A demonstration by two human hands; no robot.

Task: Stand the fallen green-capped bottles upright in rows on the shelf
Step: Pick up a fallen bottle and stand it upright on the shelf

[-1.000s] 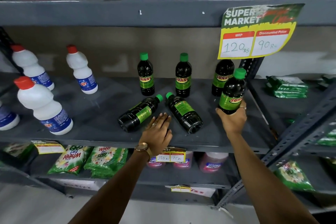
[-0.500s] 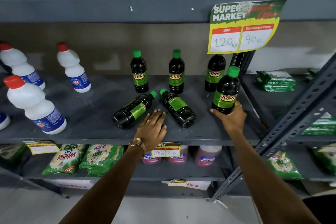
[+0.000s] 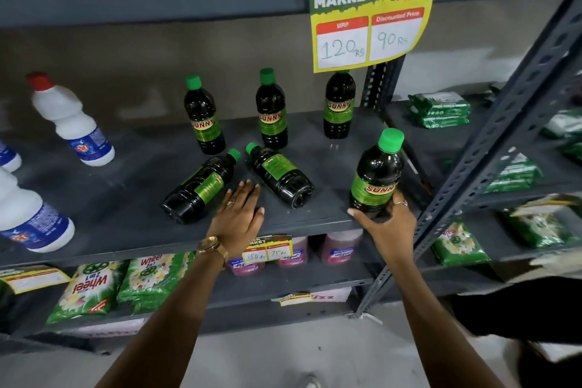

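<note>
Three dark green-capped bottles stand upright in a back row on the grey shelf (image 3: 110, 214): left (image 3: 204, 118), middle (image 3: 271, 112), right (image 3: 339, 109). In front of them two more lie on their sides, caps pointing back: one on the left (image 3: 201, 187) and one on the right (image 3: 278, 175). My left hand (image 3: 239, 217) lies flat and open on the shelf between the two fallen bottles, fingertips beside the left one. My right hand (image 3: 385, 220) grips the base of an upright bottle (image 3: 378, 172) near the shelf's front right corner.
White red-capped bottles (image 3: 71, 123) stand at the shelf's left. A price sign (image 3: 368, 16) hangs from the upper shelf over the back-right bottle. A slanted metal upright (image 3: 491, 151) borders the right side. Green packets (image 3: 439, 110) lie on neighbouring and lower shelves.
My right hand has brought its bottle down and toward the shelf's front right. The left hand stays flat between the fallen bottles. The view has shifted left and slightly down.
</note>
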